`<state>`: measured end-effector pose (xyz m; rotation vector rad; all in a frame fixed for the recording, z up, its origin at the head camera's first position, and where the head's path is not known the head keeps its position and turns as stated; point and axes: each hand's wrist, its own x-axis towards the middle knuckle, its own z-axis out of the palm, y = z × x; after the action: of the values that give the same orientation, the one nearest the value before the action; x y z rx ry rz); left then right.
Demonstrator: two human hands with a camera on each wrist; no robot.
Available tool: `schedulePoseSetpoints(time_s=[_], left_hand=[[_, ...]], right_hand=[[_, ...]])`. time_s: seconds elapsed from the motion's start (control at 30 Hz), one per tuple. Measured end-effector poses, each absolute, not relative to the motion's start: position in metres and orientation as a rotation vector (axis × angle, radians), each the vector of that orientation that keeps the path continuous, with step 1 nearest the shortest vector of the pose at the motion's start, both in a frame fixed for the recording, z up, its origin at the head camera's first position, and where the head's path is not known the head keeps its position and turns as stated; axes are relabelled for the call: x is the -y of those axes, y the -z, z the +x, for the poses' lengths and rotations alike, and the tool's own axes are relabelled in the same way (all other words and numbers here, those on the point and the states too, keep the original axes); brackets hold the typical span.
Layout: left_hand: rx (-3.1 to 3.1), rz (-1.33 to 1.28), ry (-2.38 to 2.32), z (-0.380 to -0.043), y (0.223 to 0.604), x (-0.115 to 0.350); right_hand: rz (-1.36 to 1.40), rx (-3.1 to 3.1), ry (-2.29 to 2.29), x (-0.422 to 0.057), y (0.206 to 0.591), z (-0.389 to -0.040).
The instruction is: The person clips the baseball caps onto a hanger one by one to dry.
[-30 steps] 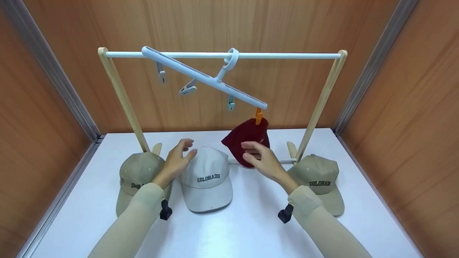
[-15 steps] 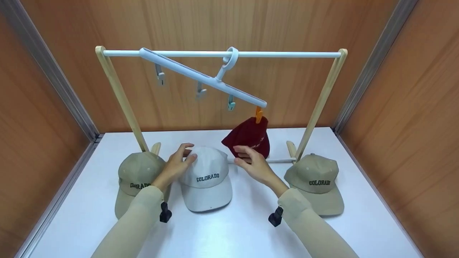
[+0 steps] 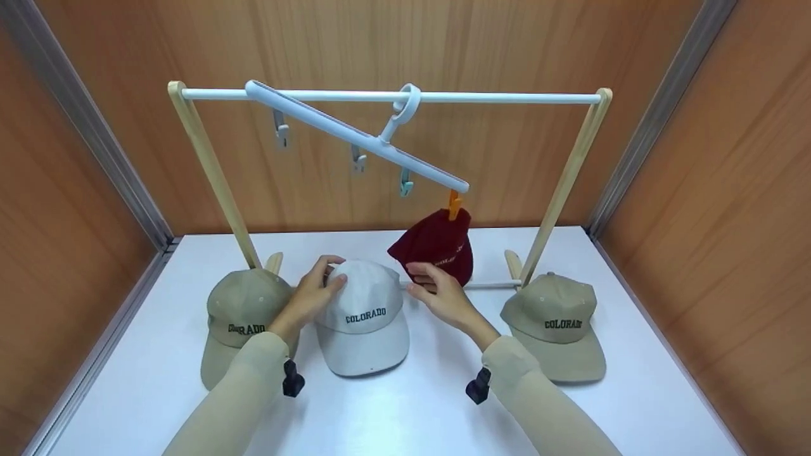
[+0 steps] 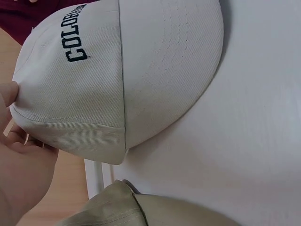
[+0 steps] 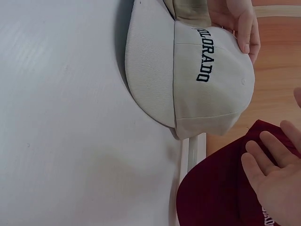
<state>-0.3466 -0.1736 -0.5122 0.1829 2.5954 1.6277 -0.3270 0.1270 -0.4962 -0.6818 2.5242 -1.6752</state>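
Note:
A white baseball cap (image 3: pixel 361 316) lettered COLORADO stands on the white table, brim toward me. My left hand (image 3: pixel 310 294) holds the left side of its crown, thumb in front and fingers behind; the left wrist view shows the thumb (image 4: pixel 8 94) touching the cloth. To the right of that cap, my right hand (image 3: pixel 443 297) is held with loosely extended fingers and nothing in it. Behind it hangs a dark red cap (image 3: pixel 434 244), clipped by an orange clip (image 3: pixel 454 206) to a tilted pale blue hanger (image 3: pixel 355 136). The right fingers (image 5: pixel 268 160) overlap the red cap in the right wrist view; contact is unclear.
The hanger hooks over the bar (image 3: pixel 507 97) of a wooden-legged rack. Several pale clips hang along it, including a teal one (image 3: pixel 406 183). Khaki caps stand at left (image 3: pixel 244 304) and right (image 3: pixel 557 316). Wood panels (image 3: pixel 703 190) enclose the table.
My right hand has moved left toward the white cap. My left hand has come onto the white cap's crown. The second clip from the left has swung down to hang straight.

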Motion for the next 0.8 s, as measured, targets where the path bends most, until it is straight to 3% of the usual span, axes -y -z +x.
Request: schedulePoseSetpoints(time_s=[0.8], left_hand=[[-2.548,0.378,-1.793,-0.323,0.489,0.159]], right_hand=[[-0.738,-2.621,1.625,-0.112,0.489,-0.334]])
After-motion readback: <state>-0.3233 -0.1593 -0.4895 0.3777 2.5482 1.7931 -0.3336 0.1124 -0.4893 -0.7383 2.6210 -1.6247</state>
